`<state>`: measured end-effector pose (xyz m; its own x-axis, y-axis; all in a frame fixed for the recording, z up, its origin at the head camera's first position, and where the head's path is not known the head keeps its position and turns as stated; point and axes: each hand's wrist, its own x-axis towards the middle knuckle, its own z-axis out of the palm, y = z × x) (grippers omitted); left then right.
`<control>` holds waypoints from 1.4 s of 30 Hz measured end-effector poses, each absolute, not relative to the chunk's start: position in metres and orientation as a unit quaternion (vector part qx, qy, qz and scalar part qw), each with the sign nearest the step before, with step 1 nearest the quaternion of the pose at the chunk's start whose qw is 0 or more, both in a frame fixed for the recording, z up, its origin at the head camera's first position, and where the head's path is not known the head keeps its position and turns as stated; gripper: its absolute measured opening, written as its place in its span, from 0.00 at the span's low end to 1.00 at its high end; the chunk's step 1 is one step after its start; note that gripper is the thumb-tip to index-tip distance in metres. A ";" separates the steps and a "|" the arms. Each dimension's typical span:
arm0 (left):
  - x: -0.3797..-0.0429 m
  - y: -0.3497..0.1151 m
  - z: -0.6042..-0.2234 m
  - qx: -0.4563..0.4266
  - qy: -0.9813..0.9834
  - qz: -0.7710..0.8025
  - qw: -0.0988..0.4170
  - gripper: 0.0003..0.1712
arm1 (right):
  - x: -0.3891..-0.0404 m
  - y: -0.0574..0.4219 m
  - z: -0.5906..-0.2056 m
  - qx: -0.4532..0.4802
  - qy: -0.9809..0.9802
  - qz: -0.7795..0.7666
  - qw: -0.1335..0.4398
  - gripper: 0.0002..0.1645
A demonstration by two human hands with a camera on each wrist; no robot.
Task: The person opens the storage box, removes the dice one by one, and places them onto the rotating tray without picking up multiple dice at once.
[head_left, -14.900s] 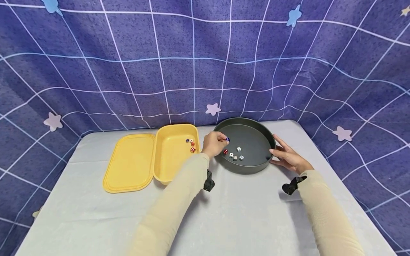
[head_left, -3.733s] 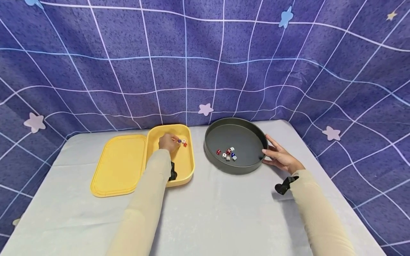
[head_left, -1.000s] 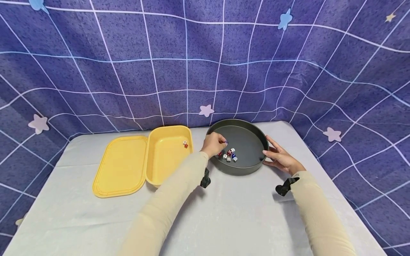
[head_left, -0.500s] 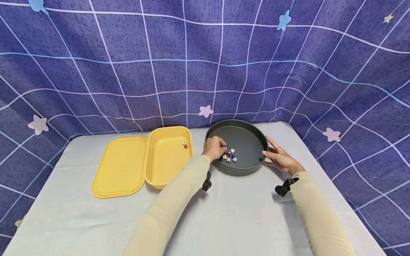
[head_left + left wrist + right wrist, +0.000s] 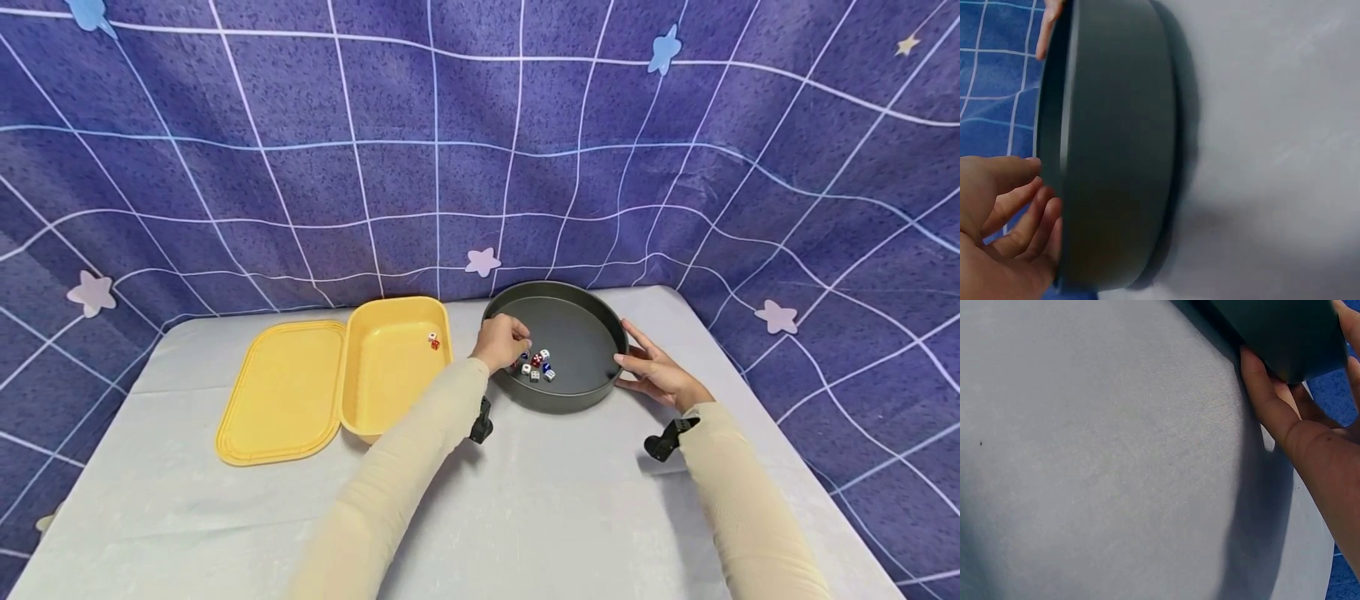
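My left hand [image 5: 501,343] reaches over the near left rim of a dark grey round pan [image 5: 581,333]. Just under its fingertips lies a dark blue die [image 5: 525,355], partly covered by them; thumb and fingers look slightly parted in the left wrist view. Around it in the pan sit several red, white and blue dice, among them a red die [image 5: 536,360] and a white die [image 5: 550,375]. At the pan's right side my right hand [image 5: 663,371] holds the wall, thumb over the rim and fingers against the outside.
Left of the pan stands a yellow rectangular container [image 5: 386,375] with a white die [image 5: 432,337] and a red die [image 5: 435,344] in it. A yellow lid [image 5: 285,392] lies flat beside it. Behind the table [image 5: 570,500] hangs a blue patterned curtain [image 5: 390,167].
Over the last second my left hand brought the dark blue die down among the others and drew slightly back from it. Earlier it was in the yellow container. The right hand stayed on the pan.
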<state>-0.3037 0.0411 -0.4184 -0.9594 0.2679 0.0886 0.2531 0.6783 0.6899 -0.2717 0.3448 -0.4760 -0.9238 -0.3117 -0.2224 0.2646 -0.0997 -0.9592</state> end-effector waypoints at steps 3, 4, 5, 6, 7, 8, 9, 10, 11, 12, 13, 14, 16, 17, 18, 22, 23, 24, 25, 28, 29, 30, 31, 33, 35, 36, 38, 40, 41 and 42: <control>-0.308 0.035 -0.410 0.151 0.912 0.381 0.005 0.09 | -0.271 0.346 -0.476 -0.019 0.642 -0.741 0.195 0.50; -0.310 0.032 -0.406 0.152 0.911 0.383 0.004 0.10 | -0.271 0.346 -0.476 -0.020 0.643 -0.740 0.195 0.50; -0.312 0.029 -0.403 0.153 0.910 0.384 0.002 0.10 | -0.271 0.345 -0.475 -0.020 0.644 -0.739 0.196 0.50; -0.314 0.026 -0.399 0.154 0.910 0.386 0.000 0.10 | -0.271 0.345 -0.475 -0.020 0.645 -0.738 0.196 0.50; -0.316 0.023 -0.396 0.152 0.909 0.387 -0.001 0.10 | -0.271 0.346 -0.475 -0.019 0.645 -0.738 0.196 0.50; -0.318 0.019 -0.393 0.150 0.908 0.390 -0.002 0.10 | -0.270 0.346 -0.474 -0.018 0.646 -0.738 0.196 0.51; -0.320 0.015 -0.389 0.148 0.908 0.392 -0.004 0.11 | -0.270 0.346 -0.474 -0.016 0.646 -0.738 0.196 0.51; -0.322 0.010 -0.386 0.145 0.909 0.392 -0.006 0.11 | -0.270 0.346 -0.474 -0.014 0.645 -0.738 0.196 0.51; -0.324 0.005 -0.384 0.142 0.909 0.391 -0.008 0.11 | -0.270 0.346 -0.474 -0.012 0.645 -0.739 0.195 0.51; -0.326 0.000 -0.382 0.141 0.910 0.391 -0.010 0.12 | -0.270 0.346 -0.474 -0.010 0.644 -0.740 0.194 0.51; -0.328 -0.006 -0.380 0.138 0.910 0.390 -0.011 0.12 | -0.270 0.346 -0.474 -0.009 0.643 -0.741 0.194 0.50; -0.331 -0.012 -0.378 0.137 0.912 0.387 -0.012 0.12 | -0.270 0.346 -0.474 -0.010 0.643 -0.741 0.193 0.50; -0.334 -0.024 -0.377 0.128 0.914 0.384 -0.010 0.13 | -0.270 0.346 -0.474 -0.010 0.644 -0.741 0.193 0.50; -0.336 -0.031 -0.377 0.121 0.915 0.385 -0.007 0.14 | -0.270 0.346 -0.474 -0.011 0.645 -0.739 0.193 0.50; -0.337 -0.037 -0.377 0.114 0.915 0.387 -0.005 0.14 | -0.270 0.347 -0.474 -0.011 0.645 -0.740 0.193 0.51; -0.344 -0.065 -0.385 0.080 0.915 0.395 0.004 0.14 | -0.270 0.347 -0.474 -0.011 0.645 -0.740 0.192 0.51; -0.345 -0.071 -0.388 0.075 0.916 0.394 0.004 0.15 | -0.270 0.347 -0.474 -0.012 0.644 -0.740 0.192 0.51; -0.347 -0.077 -0.392 0.069 0.916 0.395 0.006 0.14 | -0.270 0.347 -0.474 -0.011 0.645 -0.740 0.192 0.51; -0.348 -0.083 -0.395 0.064 0.917 0.394 0.006 0.14 | -0.270 0.346 -0.474 -0.013 0.647 -0.738 0.192 0.51; -0.349 -0.097 -0.404 0.047 0.919 0.391 0.011 0.15 | -0.270 0.346 -0.474 -0.013 0.648 -0.737 0.193 0.51; -0.349 -0.101 -0.407 0.040 0.920 0.391 0.015 0.15 | -0.270 0.346 -0.474 -0.014 0.648 -0.736 0.194 0.51; -0.349 -0.104 -0.409 0.033 0.919 0.392 0.021 0.15 | -0.269 0.346 -0.474 -0.014 0.649 -0.736 0.194 0.51; -0.348 -0.107 -0.412 0.025 0.919 0.392 0.026 0.16 | -0.269 0.345 -0.473 -0.015 0.649 -0.735 0.194 0.51; -0.347 -0.112 -0.417 0.012 0.919 0.393 0.037 0.16 | -0.269 0.345 -0.473 -0.015 0.650 -0.735 0.195 0.51; -0.347 -0.114 -0.422 0.000 0.917 0.395 0.046 0.17 | -0.269 0.345 -0.473 -0.015 0.651 -0.733 0.195 0.51; -0.346 -0.115 -0.424 -0.005 0.917 0.395 0.049 0.17 | -0.269 0.345 -0.473 -0.014 0.652 -0.733 0.195 0.51; -0.345 -0.117 -0.429 -0.004 0.919 0.391 0.048 0.17 | -0.270 0.344 -0.473 -0.012 0.652 -0.732 0.195 0.51; -0.344 -0.117 -0.433 0.001 0.922 0.385 0.044 0.17 | -0.270 0.344 -0.473 -0.011 0.653 -0.732 0.195 0.51; -0.344 -0.117 -0.435 0.004 0.923 0.382 0.042 0.16 | -0.270 0.344 -0.473 -0.012 0.653 -0.732 0.195 0.51; -0.343 -0.117 -0.437 0.006 0.925 0.378 0.040 0.16 | -0.270 0.343 -0.473 -0.013 0.653 -0.731 0.195 0.51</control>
<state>-0.3431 -0.1170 -0.4373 -0.9968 0.0411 -0.0688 -0.0189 0.7141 0.6998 -0.2703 0.3431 -0.4735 -0.9232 -0.3032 -0.2361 0.2687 -0.0701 -0.9607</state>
